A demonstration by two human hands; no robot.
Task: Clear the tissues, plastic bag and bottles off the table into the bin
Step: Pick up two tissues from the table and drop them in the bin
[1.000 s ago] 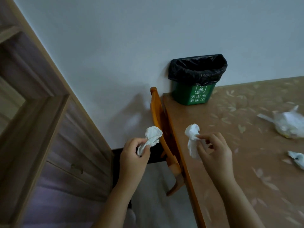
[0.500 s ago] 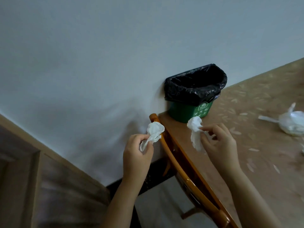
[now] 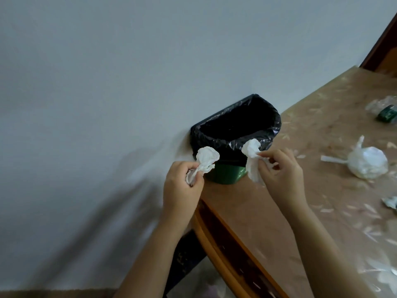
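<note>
- left hand point(image 3: 182, 190) pinches a crumpled tissue point(image 3: 205, 161), fingers clamped on its tail, at the bin's point(image 3: 234, 130) 8 o'clock.
- right hand point(image 3: 281, 171) has fingertips clamped on a second tissue point(image 3: 251, 155) over the bin's rim at 5 o'clock.
- knotted plastic bag point(image 3: 365, 162) lies on the table point(image 3: 279, 211), at the bin's 3 o'clock; a crushed bottle point(image 3: 384, 109) lies toward 2 o'clock.

The bin point(image 3: 227, 177) is partly hidden: the left hand point(image 3: 182, 190) and the right hand point(image 3: 281, 175), each with a tissue, cover its front. The white marks on its green side are mostly covered. At the right edge, a crushed bottle point(image 3: 384, 109) is cut off, and its label is too blurry to read. Lower down, another tissue point(image 3: 391, 202) is cut off too. Both arms run off the bottom.
</note>
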